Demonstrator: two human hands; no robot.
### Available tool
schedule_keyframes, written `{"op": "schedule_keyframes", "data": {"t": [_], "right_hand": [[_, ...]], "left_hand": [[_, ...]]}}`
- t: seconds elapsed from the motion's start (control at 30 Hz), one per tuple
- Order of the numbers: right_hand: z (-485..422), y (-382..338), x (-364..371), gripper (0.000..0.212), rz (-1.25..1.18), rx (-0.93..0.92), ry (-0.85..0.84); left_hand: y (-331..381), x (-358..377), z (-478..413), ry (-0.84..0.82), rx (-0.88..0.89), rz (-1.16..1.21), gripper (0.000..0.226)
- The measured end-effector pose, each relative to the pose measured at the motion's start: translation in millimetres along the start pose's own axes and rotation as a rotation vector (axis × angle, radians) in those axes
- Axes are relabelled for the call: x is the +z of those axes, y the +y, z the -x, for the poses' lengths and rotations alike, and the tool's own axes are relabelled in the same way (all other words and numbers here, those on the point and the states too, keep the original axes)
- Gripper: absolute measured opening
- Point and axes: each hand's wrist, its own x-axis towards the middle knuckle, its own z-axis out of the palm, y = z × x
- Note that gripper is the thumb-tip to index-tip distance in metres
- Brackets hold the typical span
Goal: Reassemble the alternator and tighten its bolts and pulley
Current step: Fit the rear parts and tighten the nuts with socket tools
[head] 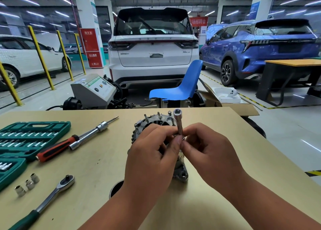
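Alternator (156, 125) housing sits upright near the middle of the wooden table (104, 160), largely hidden behind both hands, its studs pointing up so that nuts can be reached from above. Nearest, left of the alternator, a ratchet handle (52, 195) and three loose sockets (27, 184) are laid within easy reach. Directly in front of the alternator, a long socket extension (179, 123) is held upright: the left hand (152, 160) is pinched around its lower end and the right hand (208, 153) is closed on the same spot, apparently so that a small piece can be fitted onto its base; what that piece is cannot be told. Further left of the alternator, a red-handled driver (57, 148), a sliding bar with a socket (93, 130) and an open green tool case (26, 139) are kept. Beyond the alternator, a blue chair (182, 85) and a white car (152, 56) are seen.
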Motion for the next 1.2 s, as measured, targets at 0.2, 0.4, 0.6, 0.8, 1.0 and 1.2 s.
{"op": "schedule_keyframes", "data": {"t": [0.2,0.4,0.6,0.8,1.0,1.2], "right_hand": [[-0.3,-2.7,-2.1,0.021,0.019,-0.033,-0.005],[-0.2,0.3,-1.3,0.020,0.023,-0.012,-0.014],[-0.2,2.2,0.3,0.013,0.013,0.006,-0.016],[0.4,0.5,-0.3,0.025,0.008,-0.022,-0.026],[0.7,3.9,1.6,0.019,0.001,0.013,-0.017],[0.8,2.3,0.9,0.027,-0.003,-0.019,-0.037]], "left_hand": [[-0.8,0.3,0.4,0.002,-0.013,0.016,0.012],[-0.9,0.3,0.9,0.001,-0.007,0.012,0.013],[-0.1,0.4,0.2,0.006,-0.021,0.006,0.012],[0.9,-0.6,0.1,0.006,-0.024,0.008,0.012],[1.0,0.5,0.4,0.007,-0.033,-0.007,0.011],[1.2,0.3,0.6,0.013,-0.039,0.018,0.013]]}}
